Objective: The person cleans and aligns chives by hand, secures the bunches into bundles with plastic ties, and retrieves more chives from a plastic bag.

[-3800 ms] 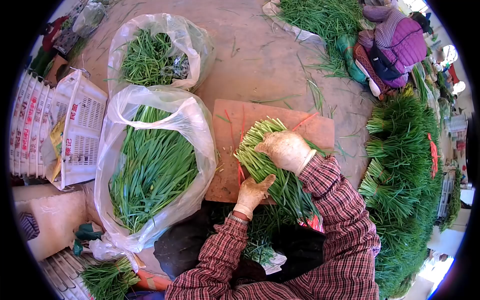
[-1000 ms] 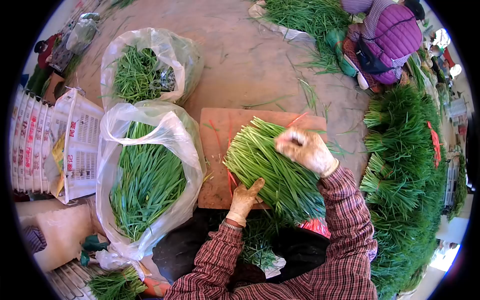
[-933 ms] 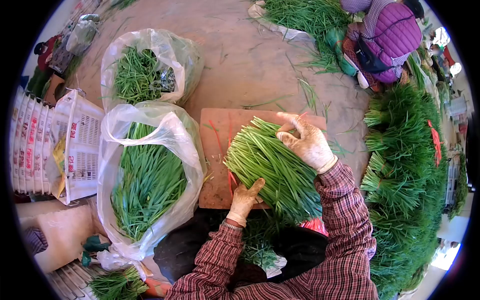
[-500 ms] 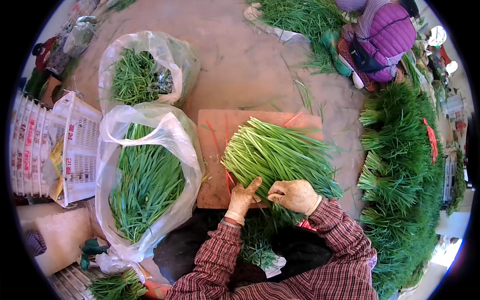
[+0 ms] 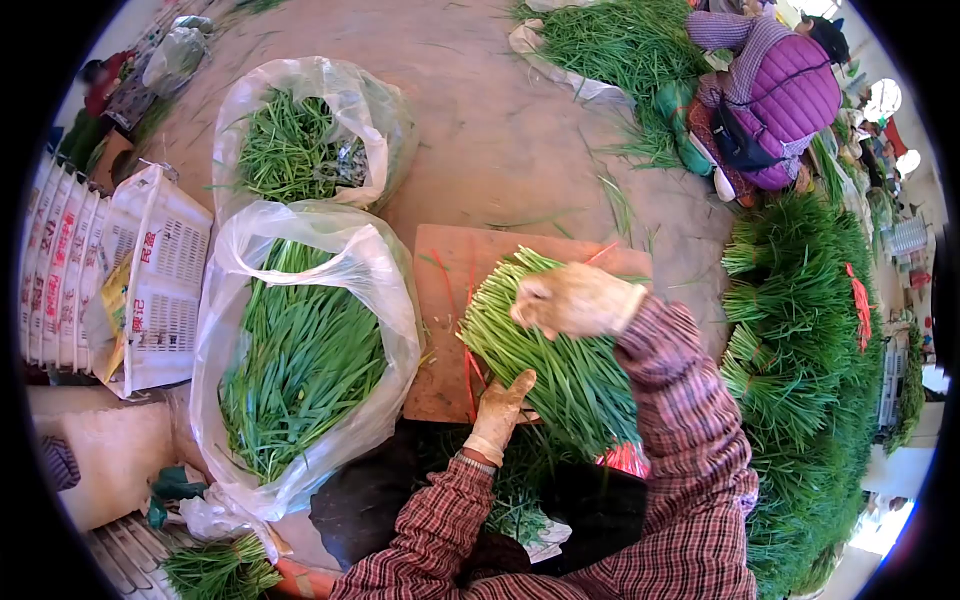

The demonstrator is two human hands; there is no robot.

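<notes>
A loose heap of garlic chives (image 5: 560, 370) lies on a reddish-brown board (image 5: 435, 385), pale stem ends toward the upper left. My left hand (image 5: 497, 412), in a soiled pale glove, is at the heap's near edge. Its thumb points up against the stems, and the other fingers are partly hidden as the hand grips the side. Over the upper part of the heap is my right hand (image 5: 582, 300), also gloved. Motion smears its curled fingers, so whether they pinch any stems cannot be made out. Red ties (image 5: 470, 350) lie on the board left of the chives.
Two clear plastic bags (image 5: 400, 300) of greens stand to the left, beside white plastic crates (image 5: 165, 270). On the right runs a long stack of bundled chives (image 5: 800, 400). A person in a purple vest (image 5: 790, 100) bends near another green pile (image 5: 620, 50).
My right hand has lifted from the near edge and moved up over the chives. The leaf ends have swung down and closer to me. My left hand stays at the near edge.
</notes>
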